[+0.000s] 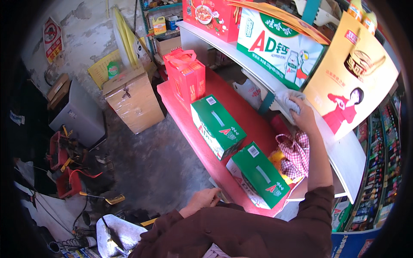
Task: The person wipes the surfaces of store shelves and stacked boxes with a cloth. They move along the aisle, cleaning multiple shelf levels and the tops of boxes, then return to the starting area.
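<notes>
My right hand (304, 116) presses a pale grey cloth (288, 99) onto the white shelf (343, 151), just in front of a white and green drink carton (277, 45) and a yellow printed carton (355, 71). Low in the picture, my left hand (203, 199) is held near my body with bent fingers, close to the edge of a red-covered bench (180, 111); whether anything is in it cannot be made out. Two green handled drink cartons, one nearer (259, 174) and one farther (219, 124), lie on the bench.
A red gift box (185, 75) stands at the bench's far end. A checked cloth bundle (295, 154) sits beside the nearer green carton. Left on the floor are a taped cardboard box (135, 103), a grey bin (80, 113) and red crates (69, 182). Bottle-filled shelves (376, 180) line the right.
</notes>
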Motion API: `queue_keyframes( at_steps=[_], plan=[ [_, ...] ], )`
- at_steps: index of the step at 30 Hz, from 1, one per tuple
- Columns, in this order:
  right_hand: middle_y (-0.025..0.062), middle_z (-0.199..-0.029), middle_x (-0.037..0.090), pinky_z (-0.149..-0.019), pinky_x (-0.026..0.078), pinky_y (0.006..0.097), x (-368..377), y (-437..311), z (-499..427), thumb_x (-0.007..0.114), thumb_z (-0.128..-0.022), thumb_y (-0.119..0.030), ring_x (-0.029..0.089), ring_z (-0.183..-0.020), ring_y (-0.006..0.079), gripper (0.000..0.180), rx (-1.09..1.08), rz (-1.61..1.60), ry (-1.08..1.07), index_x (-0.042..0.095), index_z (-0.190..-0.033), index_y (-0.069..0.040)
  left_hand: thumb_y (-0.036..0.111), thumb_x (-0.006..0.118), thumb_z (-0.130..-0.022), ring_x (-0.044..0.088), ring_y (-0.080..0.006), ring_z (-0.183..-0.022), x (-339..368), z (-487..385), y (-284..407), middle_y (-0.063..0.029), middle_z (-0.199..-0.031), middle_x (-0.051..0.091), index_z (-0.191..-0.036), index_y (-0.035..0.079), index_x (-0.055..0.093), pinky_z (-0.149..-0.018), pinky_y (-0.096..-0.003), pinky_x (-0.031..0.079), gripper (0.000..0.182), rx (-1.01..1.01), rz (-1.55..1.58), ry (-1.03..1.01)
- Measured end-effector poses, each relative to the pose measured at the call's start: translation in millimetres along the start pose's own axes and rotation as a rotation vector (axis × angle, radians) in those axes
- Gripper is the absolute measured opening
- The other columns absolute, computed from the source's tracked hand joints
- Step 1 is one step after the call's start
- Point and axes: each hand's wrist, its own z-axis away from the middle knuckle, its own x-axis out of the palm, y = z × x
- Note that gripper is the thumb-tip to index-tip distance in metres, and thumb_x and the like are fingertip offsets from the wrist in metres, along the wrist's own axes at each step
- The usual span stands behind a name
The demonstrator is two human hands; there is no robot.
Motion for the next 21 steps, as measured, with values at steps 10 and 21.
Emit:
queue_keyframes(
  at_steps=[10, 21],
  plan=[
    [0.0155, -0.112, 0.063, -0.089, 0.047, 0.0370, 30.0, -29.4, -57.3, 0.061, -0.075, -0.007, 0.061, -0.101, 0.0334, 0.042, 0.074, -0.082, -0.087, 0.059, -0.117, -0.011, 0.014, 0.060, -0.083, 0.063, -0.0342, -0.077, -27.8, -56.0, -36.8, -0.0162, -0.087, 0.063, -0.117, 0.009, 0.051, -0.064, -0.0417, 0.050, 0.035, 0.189, 0.091, -0.195],
    [0.0177, -0.098, 0.067, -0.081, 0.052, 0.0388, 116.8, -67.9, -159.8, 0.063, -0.074, -0.007, 0.066, -0.086, 0.0333, 0.040, 0.083, 0.208, 0.099, 0.061, -0.113, -0.010, 0.014, 0.063, -0.082, 0.063, -0.0317, -0.078, -164.1, -104.6, -131.2, -0.0123, -0.083, 0.063, -0.112, 0.008, 0.054, -0.065, -0.0413, 0.050, 0.032, 0.263, 0.058, -0.080]
  ],
)
